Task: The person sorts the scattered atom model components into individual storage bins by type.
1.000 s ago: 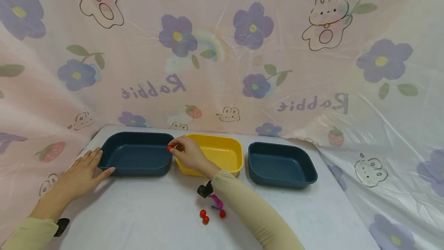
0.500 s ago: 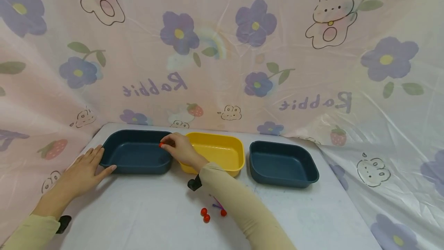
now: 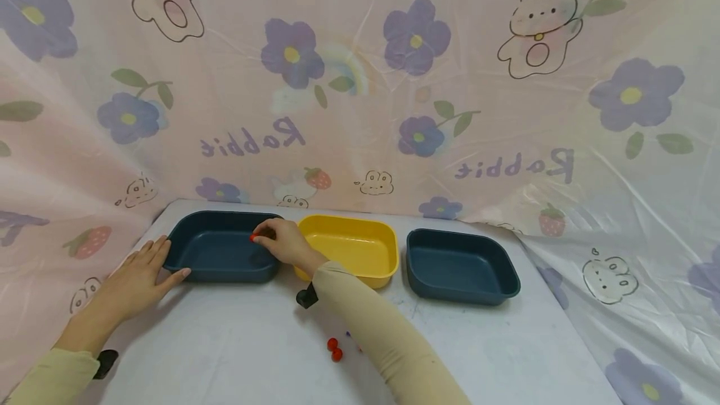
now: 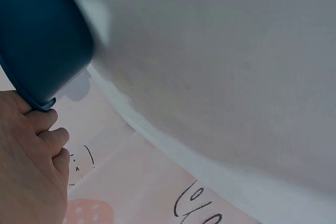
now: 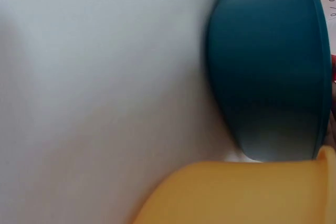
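My right hand pinches a small red ball between thumb and fingertips, over the right part of the left dark blue tub. In the right wrist view that hand is almost wholly out of frame, with a bit of red at the right edge beside the blue tub. My left hand rests against the left end of the same tub, fingers extended and thumb near its front wall. The left wrist view has this hand at the rim of the tub.
A yellow tub stands right of the left tub, partly behind my right forearm. Further right is another dark blue tub. Two red balls lie touching on the white table; other small items are mostly hidden by my right sleeve.
My right hand has carried the red ball leftward from the gap by the yellow tub to over the left blue tub. The left hand stays in place.
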Action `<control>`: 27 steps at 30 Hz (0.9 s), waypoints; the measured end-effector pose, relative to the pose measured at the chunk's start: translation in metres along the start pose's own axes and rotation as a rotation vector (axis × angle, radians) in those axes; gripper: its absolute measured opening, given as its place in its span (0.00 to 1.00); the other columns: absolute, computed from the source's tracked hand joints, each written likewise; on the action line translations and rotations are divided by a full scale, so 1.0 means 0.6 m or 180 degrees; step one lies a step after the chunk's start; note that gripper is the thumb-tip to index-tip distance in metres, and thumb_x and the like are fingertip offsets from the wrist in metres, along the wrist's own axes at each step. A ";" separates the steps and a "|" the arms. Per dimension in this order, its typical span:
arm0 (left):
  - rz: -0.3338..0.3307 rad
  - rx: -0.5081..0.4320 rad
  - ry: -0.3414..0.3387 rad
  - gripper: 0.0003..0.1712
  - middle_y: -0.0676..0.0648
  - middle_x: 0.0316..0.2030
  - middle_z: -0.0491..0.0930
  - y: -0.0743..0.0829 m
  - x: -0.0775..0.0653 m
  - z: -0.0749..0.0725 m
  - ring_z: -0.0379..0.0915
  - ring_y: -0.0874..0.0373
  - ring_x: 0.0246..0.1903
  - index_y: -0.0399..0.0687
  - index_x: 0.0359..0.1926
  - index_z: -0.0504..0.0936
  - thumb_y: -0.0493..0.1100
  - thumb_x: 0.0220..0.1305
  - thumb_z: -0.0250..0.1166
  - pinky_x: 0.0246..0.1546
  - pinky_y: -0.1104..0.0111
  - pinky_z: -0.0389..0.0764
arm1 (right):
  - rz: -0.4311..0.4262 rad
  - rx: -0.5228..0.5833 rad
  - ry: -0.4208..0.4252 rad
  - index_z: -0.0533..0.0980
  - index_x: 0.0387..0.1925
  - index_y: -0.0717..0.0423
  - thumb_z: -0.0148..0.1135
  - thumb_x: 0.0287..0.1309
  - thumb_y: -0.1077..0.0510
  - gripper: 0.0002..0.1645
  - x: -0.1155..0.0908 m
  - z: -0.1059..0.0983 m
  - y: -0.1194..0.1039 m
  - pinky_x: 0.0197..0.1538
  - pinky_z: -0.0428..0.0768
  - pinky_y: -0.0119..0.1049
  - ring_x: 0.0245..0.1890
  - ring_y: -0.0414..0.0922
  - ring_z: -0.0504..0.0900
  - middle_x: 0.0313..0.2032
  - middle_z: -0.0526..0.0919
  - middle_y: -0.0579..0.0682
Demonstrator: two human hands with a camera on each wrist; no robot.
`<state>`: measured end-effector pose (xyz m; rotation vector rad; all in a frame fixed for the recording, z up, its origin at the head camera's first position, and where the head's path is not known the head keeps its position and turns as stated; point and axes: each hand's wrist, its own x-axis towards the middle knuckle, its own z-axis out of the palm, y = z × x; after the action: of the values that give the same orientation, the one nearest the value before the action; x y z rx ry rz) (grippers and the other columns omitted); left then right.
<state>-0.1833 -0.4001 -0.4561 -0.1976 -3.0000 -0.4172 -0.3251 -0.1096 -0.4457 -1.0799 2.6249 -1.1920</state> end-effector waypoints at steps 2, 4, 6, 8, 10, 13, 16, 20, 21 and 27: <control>0.0003 0.0007 0.0011 0.55 0.18 0.75 0.48 0.001 0.000 0.000 0.42 0.19 0.74 0.17 0.75 0.50 0.64 0.78 0.54 0.75 0.32 0.40 | 0.0010 -0.0011 0.0002 0.84 0.49 0.50 0.65 0.72 0.52 0.10 0.001 0.001 0.001 0.43 0.78 0.18 0.36 0.34 0.77 0.40 0.84 0.38; 0.0008 0.0018 0.0025 0.54 0.18 0.75 0.49 0.000 0.000 0.000 0.43 0.19 0.74 0.17 0.75 0.50 0.64 0.78 0.54 0.75 0.32 0.40 | 0.0029 -0.0002 0.0013 0.84 0.50 0.51 0.65 0.72 0.53 0.10 0.001 0.001 0.000 0.43 0.78 0.19 0.36 0.33 0.78 0.40 0.85 0.39; 0.0018 0.0028 0.0035 0.54 0.18 0.74 0.49 0.000 0.000 0.001 0.44 0.19 0.73 0.17 0.75 0.50 0.64 0.78 0.54 0.75 0.32 0.41 | 0.0052 0.0016 0.0020 0.84 0.52 0.52 0.65 0.72 0.54 0.12 0.001 0.000 -0.002 0.42 0.78 0.19 0.37 0.32 0.79 0.41 0.85 0.40; 0.0022 0.0033 0.0038 0.54 0.18 0.74 0.49 -0.001 0.001 0.001 0.45 0.19 0.73 0.17 0.75 0.50 0.64 0.78 0.54 0.75 0.32 0.42 | 0.0069 0.0037 0.0014 0.83 0.54 0.53 0.65 0.72 0.54 0.13 -0.001 -0.001 -0.003 0.43 0.79 0.19 0.37 0.32 0.79 0.42 0.86 0.41; 0.0025 0.0034 0.0038 0.55 0.18 0.74 0.50 -0.003 0.000 0.002 0.45 0.18 0.73 0.17 0.75 0.50 0.64 0.77 0.54 0.74 0.31 0.43 | 0.0080 0.0074 0.0002 0.83 0.56 0.55 0.65 0.73 0.55 0.15 -0.003 -0.003 -0.004 0.43 0.79 0.19 0.38 0.32 0.80 0.44 0.86 0.42; 0.0028 0.0026 0.0028 0.55 0.18 0.75 0.49 -0.006 0.001 0.005 0.45 0.18 0.73 0.17 0.75 0.50 0.64 0.77 0.54 0.74 0.31 0.42 | 0.0093 0.0137 0.0007 0.82 0.56 0.55 0.65 0.73 0.55 0.15 -0.011 -0.009 -0.005 0.44 0.79 0.20 0.39 0.32 0.80 0.45 0.86 0.42; 0.0029 0.0012 0.0016 0.55 0.18 0.75 0.48 -0.007 0.002 0.006 0.43 0.19 0.73 0.18 0.76 0.49 0.64 0.78 0.54 0.75 0.32 0.41 | 0.0079 0.0243 0.0038 0.82 0.56 0.56 0.65 0.72 0.56 0.15 -0.020 -0.016 -0.006 0.44 0.80 0.21 0.39 0.33 0.80 0.46 0.86 0.42; 0.0026 0.0015 -0.0010 0.55 0.18 0.75 0.47 -0.009 0.001 0.005 0.42 0.19 0.74 0.18 0.76 0.48 0.64 0.78 0.54 0.75 0.32 0.39 | 0.0063 0.0334 0.0059 0.82 0.56 0.55 0.65 0.73 0.56 0.15 -0.031 -0.026 -0.007 0.45 0.81 0.22 0.40 0.33 0.80 0.47 0.85 0.42; 0.0024 0.0014 -0.0018 0.55 0.18 0.75 0.47 -0.009 0.001 0.005 0.42 0.19 0.74 0.18 0.76 0.48 0.64 0.78 0.54 0.75 0.32 0.39 | 0.0065 0.0334 0.0057 0.82 0.56 0.54 0.65 0.73 0.56 0.14 -0.035 -0.029 -0.007 0.46 0.81 0.22 0.41 0.33 0.79 0.47 0.85 0.41; 0.0023 0.0000 -0.0039 0.55 0.18 0.75 0.47 -0.011 0.000 0.006 0.40 0.19 0.74 0.17 0.76 0.48 0.64 0.78 0.53 0.75 0.33 0.37 | 0.0035 0.0406 0.0086 0.83 0.55 0.53 0.65 0.73 0.56 0.13 -0.056 -0.050 -0.011 0.51 0.80 0.23 0.44 0.33 0.79 0.47 0.83 0.40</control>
<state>-0.1845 -0.4051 -0.4613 -0.2115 -3.0104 -0.4170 -0.3058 -0.0727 -0.4275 -1.0327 2.5305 -1.3598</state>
